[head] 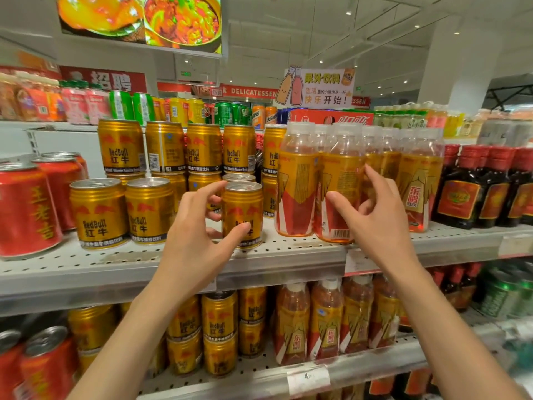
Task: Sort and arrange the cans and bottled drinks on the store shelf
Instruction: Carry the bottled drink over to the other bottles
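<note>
On the white perforated shelf stand rows of gold Red Bull cans, some stacked two high. My left hand grips one front gold can, thumb on its label and fingers curled round its left side. Two more gold cans stand to the left of it. To the right are orange drink bottles with white caps. My right hand holds the front bottle, the one with a barcode, with the thumb on its front and the fingers curled round its right side.
Red cans fill the shelf's left end. Dark bottles with red caps stand at the right. The shelf below holds more gold cans and orange bottles. Mixed cans and bottles line the top shelf.
</note>
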Demonstrator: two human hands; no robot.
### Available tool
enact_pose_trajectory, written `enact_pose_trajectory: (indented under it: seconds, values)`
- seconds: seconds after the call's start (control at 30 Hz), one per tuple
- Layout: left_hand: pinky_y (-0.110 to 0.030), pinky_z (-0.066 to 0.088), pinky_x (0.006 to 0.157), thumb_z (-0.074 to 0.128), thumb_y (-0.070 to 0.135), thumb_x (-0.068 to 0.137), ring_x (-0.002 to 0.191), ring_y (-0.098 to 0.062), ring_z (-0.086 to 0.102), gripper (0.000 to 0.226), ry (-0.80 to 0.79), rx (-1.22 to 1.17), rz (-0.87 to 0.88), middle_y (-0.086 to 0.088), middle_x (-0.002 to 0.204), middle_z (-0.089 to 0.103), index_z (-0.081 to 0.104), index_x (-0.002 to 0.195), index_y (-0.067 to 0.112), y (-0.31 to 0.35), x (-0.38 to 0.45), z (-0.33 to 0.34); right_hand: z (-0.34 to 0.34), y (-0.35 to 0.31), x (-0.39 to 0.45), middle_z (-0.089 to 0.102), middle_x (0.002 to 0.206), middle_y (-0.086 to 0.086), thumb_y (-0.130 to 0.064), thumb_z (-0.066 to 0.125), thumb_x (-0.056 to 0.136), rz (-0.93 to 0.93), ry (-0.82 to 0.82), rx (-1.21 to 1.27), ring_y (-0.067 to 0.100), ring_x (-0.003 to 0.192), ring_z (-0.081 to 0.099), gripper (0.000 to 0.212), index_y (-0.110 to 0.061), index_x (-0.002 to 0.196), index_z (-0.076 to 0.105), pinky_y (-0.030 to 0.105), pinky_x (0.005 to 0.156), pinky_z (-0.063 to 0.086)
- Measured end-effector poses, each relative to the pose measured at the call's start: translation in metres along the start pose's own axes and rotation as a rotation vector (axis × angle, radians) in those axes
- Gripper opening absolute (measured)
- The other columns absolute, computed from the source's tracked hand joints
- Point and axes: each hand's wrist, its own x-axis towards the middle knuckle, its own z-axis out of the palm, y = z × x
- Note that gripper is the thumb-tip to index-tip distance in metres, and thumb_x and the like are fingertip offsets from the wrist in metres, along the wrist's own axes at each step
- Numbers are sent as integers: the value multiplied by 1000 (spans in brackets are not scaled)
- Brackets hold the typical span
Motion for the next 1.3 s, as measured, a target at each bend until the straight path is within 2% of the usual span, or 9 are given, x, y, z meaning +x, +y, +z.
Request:
enact_pose_trajectory:
  seconds: [0.3,0.47,0.53,0.63,0.7,0.8,0.93,1.07,1.3]
  values:
    - [-23,56,76,73,31,88,100,-8,57,58,49,79,50,6,117,53,49,141,26,5,-12,-22,-4,-7,-20,49,127,-1,-43,69,90,-41,93,46,5,69,60,61,-24,142,46,39,84,57]
    - [-10,29,98,77,20,84,113,-26,51,49,292,365,63,-12,121,55,60,128,9,-15,-21,-68,14,-38,-36,58,99,-5,-34,69,91,-233,21,104,9,67,58,36,-21,122,58,33,65,56]
    - [-13,21,107,79,20,81,122,-34,44,57,359,451,25,-20,130,50,58,132,7,-27,-21,-86,35,-54,-44,58,100,-10,-42,68,89,-299,-111,76,6,72,56,41,-25,124,57,31,66,56]
    - [-44,30,115,78,33,82,137,-37,34,73,308,494,-124,-19,148,35,45,145,16,-41,-21,-101,68,-72,-50,53,117,-10,-62,61,85,-318,-195,8,4,74,56,67,-32,142,41,35,69,57]
    - [-55,36,112,75,42,84,141,-37,34,79,242,464,-194,-14,153,30,35,150,24,-47,-20,-105,82,-77,-50,50,130,-7,-67,63,81,-282,-207,-7,13,83,62,81,-34,147,30,37,73,57]
    - [-53,42,107,72,49,84,136,-34,42,78,226,440,-203,-11,148,36,34,149,30,-51,-15,-111,90,-77,-49,50,136,-7,-65,68,80,-247,-211,14,19,91,65,82,-34,147,30,38,80,55]
    - [-51,49,96,72,52,83,131,-33,47,77,186,461,-182,-10,145,39,35,148,32,-52,-12,-113,87,-77,-49,50,133,-10,-60,69,82,-230,-205,36,11,94,58,78,-34,146,33,37,85,53]
    - [-50,54,90,68,56,84,125,-34,52,75,113,477,-147,-9,145,38,35,148,36,-50,-7,-107,87,-79,-52,46,124,-15,-61,66,82,-204,-211,57,9,72,57,80,-35,150,31,43,83,54]
    - [-47,56,94,65,54,89,125,-25,54,77,-14,426,-94,-1,149,35,25,154,45,-47,-2,-97,89,-78,-57,43,124,-16,-62,63,84,-178,-210,105,8,68,58,84,-38,154,24,42,75,55]
